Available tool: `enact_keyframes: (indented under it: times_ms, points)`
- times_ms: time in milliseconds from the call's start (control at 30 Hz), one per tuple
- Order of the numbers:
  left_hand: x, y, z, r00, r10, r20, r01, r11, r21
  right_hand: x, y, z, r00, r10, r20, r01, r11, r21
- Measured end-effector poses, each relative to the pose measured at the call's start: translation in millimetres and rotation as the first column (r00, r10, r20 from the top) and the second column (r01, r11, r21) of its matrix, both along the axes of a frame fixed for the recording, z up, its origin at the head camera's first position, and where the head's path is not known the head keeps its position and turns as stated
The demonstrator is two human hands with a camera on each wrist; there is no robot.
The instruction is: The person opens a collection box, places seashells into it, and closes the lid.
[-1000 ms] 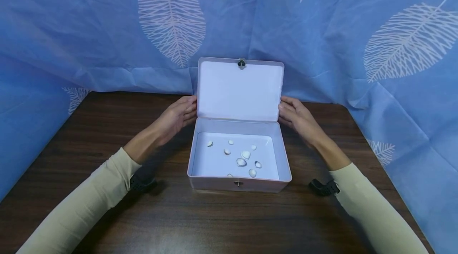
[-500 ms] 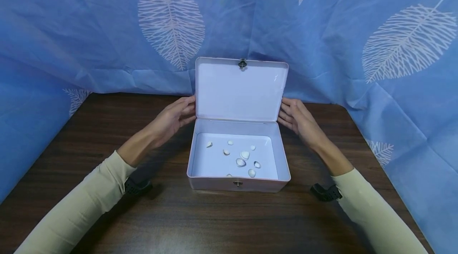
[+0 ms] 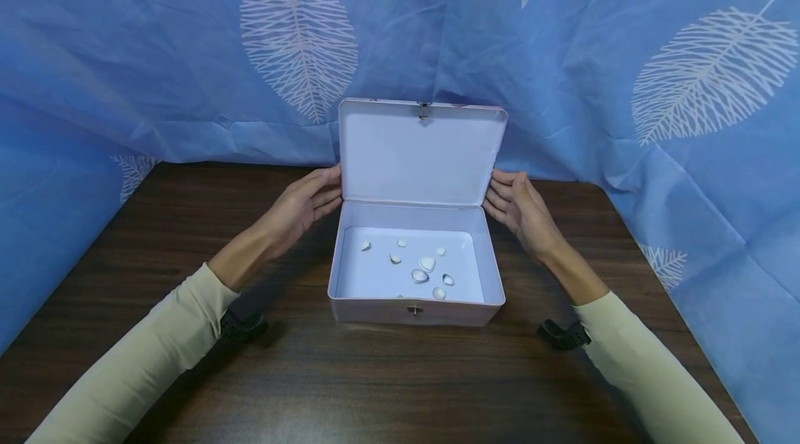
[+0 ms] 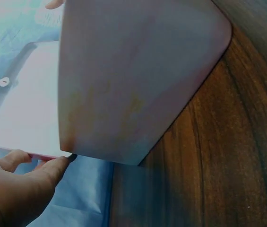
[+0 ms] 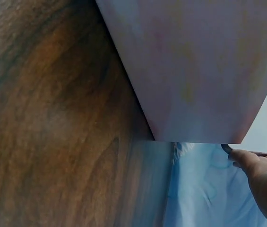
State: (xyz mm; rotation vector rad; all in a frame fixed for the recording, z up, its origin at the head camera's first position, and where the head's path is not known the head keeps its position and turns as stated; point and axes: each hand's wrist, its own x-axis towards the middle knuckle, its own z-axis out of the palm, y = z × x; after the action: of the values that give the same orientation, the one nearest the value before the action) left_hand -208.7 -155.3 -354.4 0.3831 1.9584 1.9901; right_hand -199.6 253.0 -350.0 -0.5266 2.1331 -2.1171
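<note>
A pale tin box (image 3: 409,310) stands on the table with its lid (image 3: 421,152) raised at the back. Several small white seashells (image 3: 427,264) lie scattered on its floor. My left hand (image 3: 296,206) touches the lid's left edge near the hinge, fingers extended. On the opposite edge, my right hand (image 3: 523,213) touches the lid in the same way, its fingertips partly hidden behind it. The left wrist view shows left fingers (image 4: 41,176) along the lid's edge beside the box's outer side wall (image 4: 138,80). In the right wrist view, right fingers (image 5: 254,163) meet the lid's lower corner.
The dark wooden table (image 3: 400,381) extends around the box. Behind it hangs a blue cloth (image 3: 412,34) with white leaf prints, close to the lid. A metal clasp (image 3: 415,310) sits on the box front, and a latch (image 3: 424,110) on the lid's top edge.
The lid has tilted forward, towards me, and looks larger. The box has shifted slightly away from me. Both hands have stayed at the lid's sides with small finger movements.
</note>
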Motion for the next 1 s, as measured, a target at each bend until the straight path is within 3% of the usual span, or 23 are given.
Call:
enact_keyframes:
  times_ms: [333,533,767,1000]
  points:
    - [-1.1,0.9,-5.0,1.0,0.014,-0.012,-0.014,0.999,0.034,-1.3,1,-11.9,0.999,-0.01,-0.043,0.007,0.998,-0.063]
    - [4.4,-3.3,-6.7,0.999,-0.011,-0.042,0.009,0.999,-0.05,1.2,6,-14.2,0.997,-0.005,-0.079,-0.002,0.996,-0.09]
    - [9.6,-4.0,-7.7,0.998,-0.029,-0.054,0.026,0.998,-0.059,10.6,14,-7.8,0.993,-0.046,-0.111,0.05,0.998,0.027]
    - [14.8,-5.8,-6.2,0.998,-0.021,-0.061,0.018,0.999,-0.052,18.2,22,-1.1,0.988,-0.031,-0.153,0.049,0.993,0.112]
